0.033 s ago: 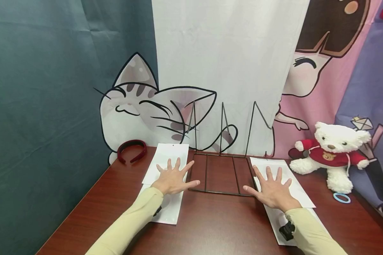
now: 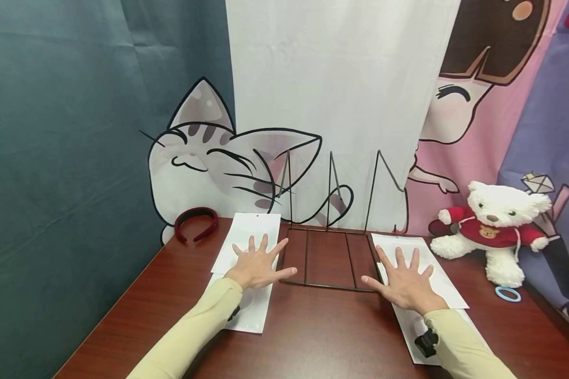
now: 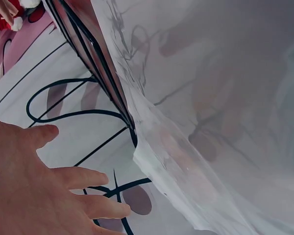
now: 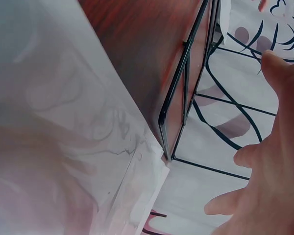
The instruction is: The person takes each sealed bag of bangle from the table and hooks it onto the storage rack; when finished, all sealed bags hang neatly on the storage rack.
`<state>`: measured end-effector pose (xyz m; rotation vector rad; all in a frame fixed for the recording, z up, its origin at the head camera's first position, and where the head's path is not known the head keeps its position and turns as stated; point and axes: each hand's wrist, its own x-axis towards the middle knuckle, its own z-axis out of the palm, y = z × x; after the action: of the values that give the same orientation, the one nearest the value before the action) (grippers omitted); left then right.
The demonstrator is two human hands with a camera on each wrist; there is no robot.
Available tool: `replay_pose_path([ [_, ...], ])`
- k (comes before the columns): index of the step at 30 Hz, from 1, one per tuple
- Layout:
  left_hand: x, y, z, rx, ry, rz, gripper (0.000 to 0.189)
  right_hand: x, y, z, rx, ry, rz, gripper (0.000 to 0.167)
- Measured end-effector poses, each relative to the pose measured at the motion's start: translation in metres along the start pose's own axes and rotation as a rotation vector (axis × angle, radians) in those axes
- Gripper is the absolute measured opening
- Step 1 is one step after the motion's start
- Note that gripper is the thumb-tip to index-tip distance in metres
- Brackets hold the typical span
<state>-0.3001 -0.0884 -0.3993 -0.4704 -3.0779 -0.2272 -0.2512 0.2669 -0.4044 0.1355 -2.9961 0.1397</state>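
My left hand point(image 2: 256, 266) is held over glossy white flat packets point(image 2: 244, 308) on the left, its fingers spread and nothing in them. On the right, my right hand point(image 2: 405, 281) is spread in the same way over more white packets point(image 2: 445, 287), also holding nothing. On each side one packet overlaps another. Between the hands a black wire rack point(image 2: 332, 287) has its base on the table and thin uprights at the back. The left wrist view shows the hand point(image 3: 44, 181) apart from the shiny packet surface point(image 3: 225, 122). In the right wrist view, the rack point(image 4: 162, 115) stands beside the packet's edge.
A dark red headband point(image 2: 208, 230) lies at the table's back left. At the right sits a white teddy bear point(image 2: 490, 234) in a red top, with a light blue ring point(image 2: 508, 294) by its foot. A printed cartoon curtain point(image 2: 341, 79) hangs behind the brown table point(image 2: 322, 337).
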Motion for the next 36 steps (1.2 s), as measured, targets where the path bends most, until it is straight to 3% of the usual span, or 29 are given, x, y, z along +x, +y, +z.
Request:
replay_pose_path([
  [9, -0.001, 0.000, 0.002, 0.004, -0.001, 0.023, 0.087, 0.000, 0.005, 0.001, 0.005, -0.014, -0.001, 0.097],
  [16, 0.001, 0.000, 0.004, -0.072, -0.001, 0.067, 0.087, 0.005, 0.021, -0.006, 0.010, -0.002, 0.000, 0.095],
  [19, 0.001, 0.000, 0.007, -0.137, -0.038, 0.113, 0.086, 0.008, 0.031, -0.008, 0.023, -0.004, -0.003, 0.094],
  [24, 0.001, 0.000, 0.008, -0.216, -0.153, 0.201, 0.083, 0.014, 0.050, -0.009, 0.029, -0.009, 0.002, 0.089],
  [28, 0.000, -0.001, 0.008, -0.224, -0.226, 0.208, 0.084, 0.018, 0.065, -0.008, 0.044, -0.050, 0.017, 0.088],
  [36, 0.002, -0.002, 0.011, -0.130, -0.219, 0.205, 0.068, 0.030, 0.105, 0.006, 0.081, -0.149, 0.013, 0.083],
])
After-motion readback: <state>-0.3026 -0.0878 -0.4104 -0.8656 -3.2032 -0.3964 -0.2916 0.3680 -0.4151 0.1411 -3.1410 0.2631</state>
